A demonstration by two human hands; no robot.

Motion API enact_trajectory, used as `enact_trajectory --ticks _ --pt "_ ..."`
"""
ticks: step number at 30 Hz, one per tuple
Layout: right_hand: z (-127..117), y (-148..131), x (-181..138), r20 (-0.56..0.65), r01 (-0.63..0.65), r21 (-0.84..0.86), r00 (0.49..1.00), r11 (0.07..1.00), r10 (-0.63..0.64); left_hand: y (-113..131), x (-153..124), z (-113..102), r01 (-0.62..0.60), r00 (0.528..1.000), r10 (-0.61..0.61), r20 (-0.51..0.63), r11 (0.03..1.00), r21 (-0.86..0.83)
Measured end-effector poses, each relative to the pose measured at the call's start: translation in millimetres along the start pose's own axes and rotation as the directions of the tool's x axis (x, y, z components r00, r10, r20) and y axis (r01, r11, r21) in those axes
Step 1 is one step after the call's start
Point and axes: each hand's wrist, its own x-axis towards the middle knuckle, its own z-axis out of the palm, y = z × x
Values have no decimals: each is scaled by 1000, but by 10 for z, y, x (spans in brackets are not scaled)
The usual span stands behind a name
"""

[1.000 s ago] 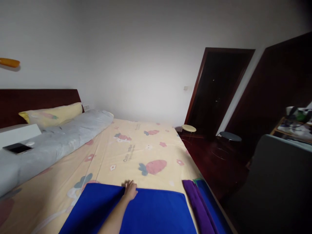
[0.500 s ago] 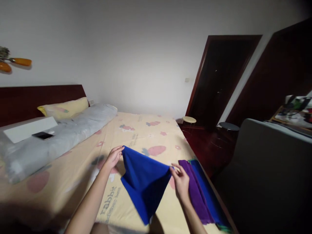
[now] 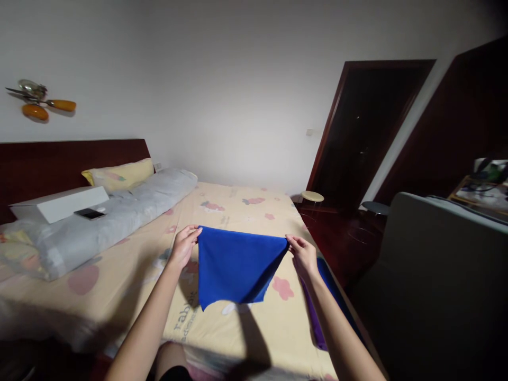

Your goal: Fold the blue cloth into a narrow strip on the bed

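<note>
Both hands up over the bed [image 3: 238,211], holding a blue cloth [image 3: 236,267] in the air between them. Left hand [image 3: 183,247] pinches the top left corner, right hand [image 3: 304,254] pinches the top right one; fingers pressed together on the fabric, not spread. Top edge is pulled taut and level, so the cloth hangs flat as a doubled panel, lower edge slack and tapering toward the near left point; gravity does the smoothing. It looks clear of the sheet, shadow falling just below it. Held out in front at arm's length, probably so the whole panel stays in view and the corners stay matched. Just right of the right forearm, at the near right edge of the bed, a purple cloth [image 3: 313,323] lies on another blue cloth [image 3: 331,288], both flat and partly hidden by the arm. Far left: grey bolster [image 3: 115,217], yellow pillow [image 3: 119,174], white box [image 3: 59,203] with a phone [image 3: 89,213] beside it. Grey chair back [image 3: 440,275] at right, dark doorway [image 3: 365,137] beyond.
</note>
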Motion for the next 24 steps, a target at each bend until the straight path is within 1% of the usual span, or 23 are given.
enact_trajectory --ticks 3,5,8,14,19,24 --pt "-41 -56 4 100 31 -21 995 999 -29 49 -19 12 -13 1000 13 8 1000 -1" --pt "-81 -99 0 142 73 -64 988 995 -64 75 -28 13 -16 999 16 30 1000 9" --pt "-147 -159 14 176 153 -171 977 973 -123 93 -30 1 -23 997 19 77 999 50" --pt "-237 -248 91 243 282 -370 949 885 -201 46 40 -65 -41 989 13 149 981 189" --pt "-244 -301 122 310 301 -427 935 853 -174 13 142 -118 -80 987 32 160 950 300" --pt "-246 -330 162 367 257 -404 925 878 -102 44 226 -157 -160 981 107 162 916 368"
